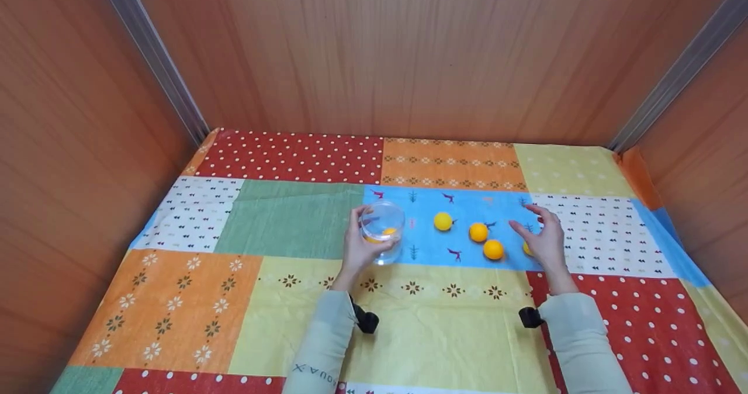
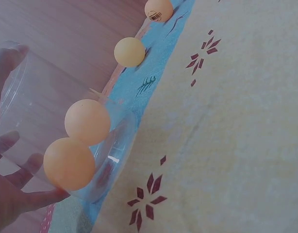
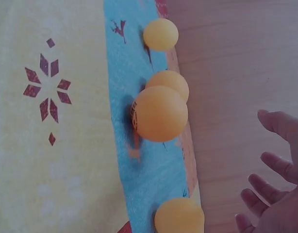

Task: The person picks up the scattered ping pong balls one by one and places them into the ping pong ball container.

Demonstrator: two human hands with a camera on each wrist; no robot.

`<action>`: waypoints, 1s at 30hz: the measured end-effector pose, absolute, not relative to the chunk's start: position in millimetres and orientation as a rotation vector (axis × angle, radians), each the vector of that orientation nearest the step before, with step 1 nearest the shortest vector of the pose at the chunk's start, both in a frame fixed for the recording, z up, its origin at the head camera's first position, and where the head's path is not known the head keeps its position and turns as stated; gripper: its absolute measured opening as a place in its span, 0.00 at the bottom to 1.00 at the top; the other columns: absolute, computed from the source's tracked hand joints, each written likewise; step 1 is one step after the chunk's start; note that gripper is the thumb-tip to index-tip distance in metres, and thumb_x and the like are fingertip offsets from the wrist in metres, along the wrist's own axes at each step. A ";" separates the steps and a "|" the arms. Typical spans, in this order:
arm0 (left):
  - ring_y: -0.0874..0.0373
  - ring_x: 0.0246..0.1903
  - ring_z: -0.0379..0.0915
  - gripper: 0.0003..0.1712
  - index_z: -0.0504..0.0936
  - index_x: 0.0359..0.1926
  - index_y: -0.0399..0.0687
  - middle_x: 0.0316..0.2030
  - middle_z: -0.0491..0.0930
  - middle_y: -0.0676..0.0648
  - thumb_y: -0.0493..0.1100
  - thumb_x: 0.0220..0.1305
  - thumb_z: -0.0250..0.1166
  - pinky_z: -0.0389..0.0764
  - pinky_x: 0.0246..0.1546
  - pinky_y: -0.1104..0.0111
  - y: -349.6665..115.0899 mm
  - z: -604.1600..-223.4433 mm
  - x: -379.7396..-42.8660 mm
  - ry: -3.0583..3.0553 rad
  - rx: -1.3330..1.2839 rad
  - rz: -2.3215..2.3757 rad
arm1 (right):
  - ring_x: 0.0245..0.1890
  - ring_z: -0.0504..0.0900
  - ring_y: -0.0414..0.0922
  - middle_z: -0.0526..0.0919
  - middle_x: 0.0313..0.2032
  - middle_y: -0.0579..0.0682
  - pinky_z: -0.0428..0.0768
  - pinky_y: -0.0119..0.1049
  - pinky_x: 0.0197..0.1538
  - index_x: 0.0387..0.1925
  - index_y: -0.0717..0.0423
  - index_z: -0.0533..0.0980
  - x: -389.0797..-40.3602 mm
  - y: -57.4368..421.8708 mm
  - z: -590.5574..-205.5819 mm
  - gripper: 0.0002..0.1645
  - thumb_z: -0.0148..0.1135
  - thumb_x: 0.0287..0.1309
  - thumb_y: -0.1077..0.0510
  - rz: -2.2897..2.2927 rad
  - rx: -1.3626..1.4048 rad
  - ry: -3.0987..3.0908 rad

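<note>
My left hand (image 1: pixel 357 249) grips a clear plastic cup (image 1: pixel 383 211) from its left side, thumb across the front and fingers around the back. Two orange ping-pong balls lie inside the cup near its bottom; the left wrist view shows the upper ball (image 2: pixel 87 122) and the lower ball (image 2: pixel 69 164) through the wall. Over the right end of the blue patch, my right hand (image 1: pixel 547 239) is held with fingers spread and bent, nothing between them. It partly hides one ball (image 1: pixel 527 248). Left of it lie two close-set orange balls, one (image 1: pixel 478 232) behind the other (image 1: pixel 493 249).
A yellower ball (image 1: pixel 442 221) sits on the blue patch between the cup and the orange pair. The patchwork tablecloth (image 1: pixel 444 318) covers the table. Wood-grain panels (image 1: pixel 409 55) stand at the back and both sides, with metal posts in the corners.
</note>
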State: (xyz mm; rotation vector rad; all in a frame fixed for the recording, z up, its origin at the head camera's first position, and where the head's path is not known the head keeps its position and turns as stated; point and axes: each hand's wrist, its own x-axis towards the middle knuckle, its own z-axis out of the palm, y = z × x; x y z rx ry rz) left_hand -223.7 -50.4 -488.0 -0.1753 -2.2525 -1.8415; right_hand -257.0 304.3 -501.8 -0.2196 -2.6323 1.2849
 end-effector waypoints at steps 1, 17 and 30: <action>0.47 0.55 0.60 0.45 0.59 0.55 0.37 0.55 0.64 0.40 0.36 0.35 0.75 0.63 0.55 0.58 -50.3 -488.2 -223.8 -2.252 -0.174 -1.843 | 0.55 0.58 0.58 0.61 0.57 0.59 0.61 0.51 0.56 0.59 0.56 0.62 -260.5 310.2 -510.7 0.38 0.61 0.49 0.44 1.288 -0.250 -2.617; 0.55 0.54 0.61 0.48 0.60 0.54 0.52 0.55 0.64 0.51 0.49 0.31 0.77 0.66 0.53 0.61 -52.3 -523.2 -243.6 -2.260 -0.102 -1.832 | 0.52 0.59 0.55 0.60 0.56 0.58 0.66 0.46 0.51 0.62 0.52 0.57 -281.9 367.6 -590.9 0.53 0.64 0.36 0.33 1.255 -0.516 -2.617; 0.49 0.56 0.59 0.48 0.59 0.56 0.46 0.55 0.64 0.45 0.43 0.32 0.77 0.63 0.54 0.55 -52.1 -519.3 -242.1 -2.261 -0.137 -1.821 | 0.48 0.64 0.55 0.61 0.53 0.62 0.71 0.40 0.48 0.62 0.60 0.55 -261.0 355.0 -566.4 0.54 0.66 0.38 0.37 1.360 -0.577 -2.721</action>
